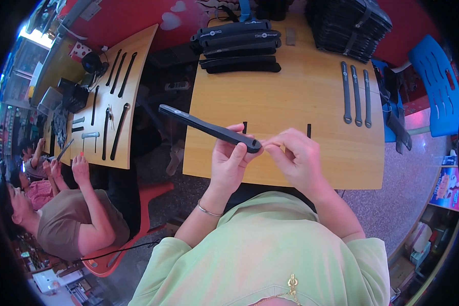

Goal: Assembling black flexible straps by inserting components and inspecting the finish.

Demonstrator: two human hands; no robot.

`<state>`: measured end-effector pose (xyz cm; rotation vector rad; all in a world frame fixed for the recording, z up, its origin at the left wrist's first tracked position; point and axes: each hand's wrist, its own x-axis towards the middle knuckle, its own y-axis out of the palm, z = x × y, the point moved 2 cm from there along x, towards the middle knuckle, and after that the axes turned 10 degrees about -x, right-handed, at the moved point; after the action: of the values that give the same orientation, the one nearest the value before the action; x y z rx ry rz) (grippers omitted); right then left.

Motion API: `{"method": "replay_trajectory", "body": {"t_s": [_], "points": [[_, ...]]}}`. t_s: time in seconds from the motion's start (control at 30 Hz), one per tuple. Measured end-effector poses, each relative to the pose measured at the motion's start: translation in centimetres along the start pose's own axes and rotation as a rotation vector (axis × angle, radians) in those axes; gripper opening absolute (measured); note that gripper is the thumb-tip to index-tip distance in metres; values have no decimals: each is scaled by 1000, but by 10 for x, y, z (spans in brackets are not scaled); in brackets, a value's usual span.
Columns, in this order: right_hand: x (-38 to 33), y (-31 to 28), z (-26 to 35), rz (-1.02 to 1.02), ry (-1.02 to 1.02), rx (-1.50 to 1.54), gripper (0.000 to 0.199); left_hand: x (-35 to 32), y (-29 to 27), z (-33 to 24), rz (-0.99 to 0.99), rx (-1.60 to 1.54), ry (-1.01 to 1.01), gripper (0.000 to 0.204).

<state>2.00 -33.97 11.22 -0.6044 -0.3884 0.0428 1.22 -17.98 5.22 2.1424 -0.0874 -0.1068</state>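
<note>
My left hand point(228, 166) is closed round a long black strap point(201, 124) with a rounded end and a dark slot in it. The strap slants up to the far left, above the near edge of the table. Close beside its rounded end, my right hand point(302, 159) is curled with thumb and index finger pinched together. Whatever those fingertips hold, if anything, is too small to make out. Two short black strips, one beside each hand, lie on the table point(285, 99); the right strip point(309, 130) shows more fully.
Piled black straps point(239, 48) lie at the table's far left, with stacked black goods point(349, 25) at far right. Several grey-black straps point(356, 97) line the right side. A blue chair point(438, 81) stands beyond. At left, a co-worker point(76, 219) sits by another table point(132, 92).
</note>
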Motion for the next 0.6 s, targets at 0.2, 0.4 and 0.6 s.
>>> {"method": "replay_trajectory", "body": {"t_s": [0.2,0.4,0.6], "points": [[-5,3,3,46,-48,1,25,0,2,-1,26,-32,4,35],[-11,6,6,123,-97,-163,45,-1,0,0,10,49,89,34],[-12,9,6,132,-108,-213,48,-1,2,-1,35,133,143,34]]}}
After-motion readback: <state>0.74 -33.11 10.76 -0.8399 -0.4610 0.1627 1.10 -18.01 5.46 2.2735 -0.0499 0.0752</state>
